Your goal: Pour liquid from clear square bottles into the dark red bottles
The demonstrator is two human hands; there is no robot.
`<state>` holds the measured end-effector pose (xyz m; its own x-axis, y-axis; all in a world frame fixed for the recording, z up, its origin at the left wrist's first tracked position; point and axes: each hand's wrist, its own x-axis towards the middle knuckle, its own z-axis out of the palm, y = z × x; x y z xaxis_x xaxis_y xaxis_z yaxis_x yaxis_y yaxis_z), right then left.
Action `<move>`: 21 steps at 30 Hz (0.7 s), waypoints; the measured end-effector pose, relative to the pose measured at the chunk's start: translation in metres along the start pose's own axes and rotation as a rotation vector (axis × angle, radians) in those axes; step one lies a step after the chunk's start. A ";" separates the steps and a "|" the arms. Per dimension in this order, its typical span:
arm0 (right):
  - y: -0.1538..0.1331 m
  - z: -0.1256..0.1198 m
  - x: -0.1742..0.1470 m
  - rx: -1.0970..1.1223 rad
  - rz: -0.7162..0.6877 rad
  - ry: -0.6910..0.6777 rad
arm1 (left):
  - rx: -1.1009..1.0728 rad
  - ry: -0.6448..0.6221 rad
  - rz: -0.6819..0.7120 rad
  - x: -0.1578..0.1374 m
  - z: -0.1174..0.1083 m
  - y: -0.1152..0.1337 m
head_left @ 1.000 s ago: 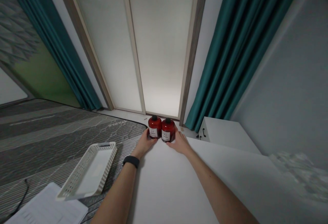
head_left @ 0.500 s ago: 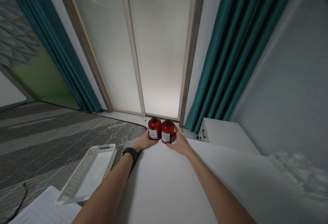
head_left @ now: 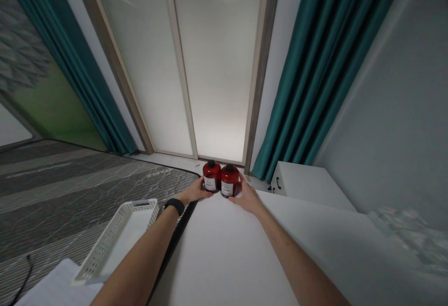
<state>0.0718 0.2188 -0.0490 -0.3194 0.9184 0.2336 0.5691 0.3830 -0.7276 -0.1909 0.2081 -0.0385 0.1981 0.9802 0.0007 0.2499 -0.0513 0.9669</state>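
Note:
Two dark red bottles with black caps and white labels stand upright side by side at the far end of the white tabletop [head_left: 231,250]. My left hand [head_left: 193,193], with a black band on its wrist, curves round the outer side of the left red bottle [head_left: 212,171]. Its thumb lies low in front, by the bottle's base. Around the outer side of the right red bottle [head_left: 230,175] is my right hand [head_left: 249,198], thumb in front near the base. The fingers behind both bottles are partly hidden.
Left of the table, a white perforated basket [head_left: 117,240] lies on a grey striped surface [head_left: 87,189], beside white paper [head_left: 59,287]. A white cabinet [head_left: 311,182] stands beyond at right. Frosted sliding doors [head_left: 217,77] and teal curtains [head_left: 315,73] are behind.
My left wrist and forearm have shifted slightly left, and the left thumb has drawn back a little along the bottle's base. The bottles and my right hand look nearly unchanged.

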 end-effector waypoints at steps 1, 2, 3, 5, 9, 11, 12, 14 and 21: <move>0.000 0.000 0.000 -0.005 0.003 -0.002 | 0.001 0.006 0.002 0.000 0.000 -0.001; 0.000 0.000 0.000 -0.010 0.005 -0.003 | 0.003 0.010 0.003 -0.001 0.000 -0.001; 0.000 0.000 0.000 -0.014 0.006 -0.003 | 0.004 0.013 0.004 -0.002 0.001 0.000; -0.001 0.000 0.000 -0.023 0.002 -0.003 | 0.008 0.017 0.011 -0.004 0.001 0.002; -0.001 0.000 0.000 -0.033 -0.024 -0.006 | 0.020 0.044 0.041 -0.009 0.005 0.005; 0.001 0.001 0.001 -0.030 -0.036 -0.003 | 0.032 0.090 0.060 -0.011 0.007 0.003; 0.002 0.002 0.001 -0.026 -0.041 0.000 | 0.041 0.121 0.070 -0.012 0.009 0.001; 0.004 0.003 0.001 -0.014 -0.050 0.011 | 0.061 0.189 0.086 -0.015 0.012 -0.004; 0.011 0.005 -0.001 0.037 -0.061 0.037 | 0.117 0.317 0.111 -0.027 0.020 -0.012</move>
<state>0.0746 0.2220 -0.0603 -0.3244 0.8965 0.3016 0.5210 0.4355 -0.7341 -0.1800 0.1779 -0.0553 -0.0689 0.9772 0.2007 0.3537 -0.1642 0.9208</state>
